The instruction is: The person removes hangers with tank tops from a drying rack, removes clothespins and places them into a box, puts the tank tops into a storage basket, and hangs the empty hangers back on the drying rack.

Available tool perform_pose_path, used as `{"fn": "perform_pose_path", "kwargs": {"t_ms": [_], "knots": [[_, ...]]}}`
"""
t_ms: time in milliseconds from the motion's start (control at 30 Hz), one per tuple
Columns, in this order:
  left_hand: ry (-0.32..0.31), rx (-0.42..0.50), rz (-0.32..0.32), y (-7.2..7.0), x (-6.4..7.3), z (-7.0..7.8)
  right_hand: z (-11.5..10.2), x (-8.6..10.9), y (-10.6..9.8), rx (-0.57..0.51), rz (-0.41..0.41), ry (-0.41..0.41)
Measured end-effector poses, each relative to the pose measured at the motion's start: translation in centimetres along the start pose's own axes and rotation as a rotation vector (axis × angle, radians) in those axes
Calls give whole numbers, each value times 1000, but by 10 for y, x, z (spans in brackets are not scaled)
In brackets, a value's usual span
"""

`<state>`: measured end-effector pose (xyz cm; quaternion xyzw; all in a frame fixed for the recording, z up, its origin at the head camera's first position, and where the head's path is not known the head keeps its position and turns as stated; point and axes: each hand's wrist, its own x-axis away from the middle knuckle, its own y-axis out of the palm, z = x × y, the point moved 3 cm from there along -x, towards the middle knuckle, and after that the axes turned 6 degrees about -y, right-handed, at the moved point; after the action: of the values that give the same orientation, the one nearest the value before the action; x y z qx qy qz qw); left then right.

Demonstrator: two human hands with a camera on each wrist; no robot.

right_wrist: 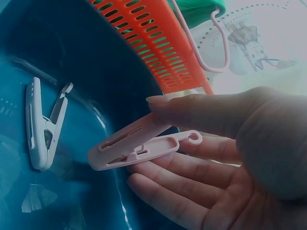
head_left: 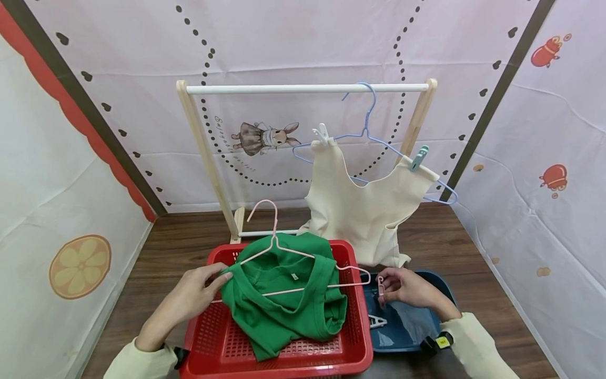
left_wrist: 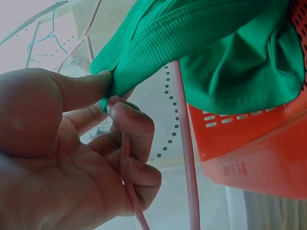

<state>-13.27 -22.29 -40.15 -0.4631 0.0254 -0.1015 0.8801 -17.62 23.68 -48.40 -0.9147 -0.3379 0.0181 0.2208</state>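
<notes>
Pinching a fold of the green shirt (head_left: pixel 284 295) between thumb and curled fingers, the left hand (head_left: pixel 189 300) sits at the lower left of the head view, over the left rim of the red basket (head_left: pixel 213 342). In the left wrist view the thumb presses the ribbed green cloth against the fingers (left_wrist: pixel 132 124), and a thin arm of the pink hanger (left_wrist: pixel 184 158) runs through the same grip. The shirt lies bunched in the middle of the basket with the hanger threaded through its neck; the hook rises toward the centre of the frame.

The right hand (head_left: pixel 407 289), at the lower right of the head view, holds a pink clothes peg (right_wrist: pixel 141 143) between thumb and fingertips, just above the blue tray (right_wrist: pixel 72 57). The peg's tips are together. A white peg (right_wrist: pixel 43 124) lies flat in the tray at the left of the right wrist view, apart from the hand. The tray stands just beside the basket's right wall.

Behind them, a wooden rack (head_left: pixel 203 152) carries a blue hanger (head_left: pixel 366 126) in the upper right, with a cream top (head_left: pixel 364 210) pegged to it by a white clip (head_left: pixel 322 134) and a green clip (head_left: pixel 418 157).
</notes>
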Motion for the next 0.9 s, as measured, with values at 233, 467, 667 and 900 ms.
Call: {"fn": "perform_pose_path", "kwargs": {"t_ms": [233,467,667,900], "knots": [[-8,-3,4,0,0,0,1,0,1,17,6,-1],[-11,4,-3,0,1,0,-2,0,3,15,14,6],[-20,0,-12,1,1,0,-2,0,3,28,18,39],[-19,-1,-12,1,1,-1,-4,-2,-3,123,48,23]]}}
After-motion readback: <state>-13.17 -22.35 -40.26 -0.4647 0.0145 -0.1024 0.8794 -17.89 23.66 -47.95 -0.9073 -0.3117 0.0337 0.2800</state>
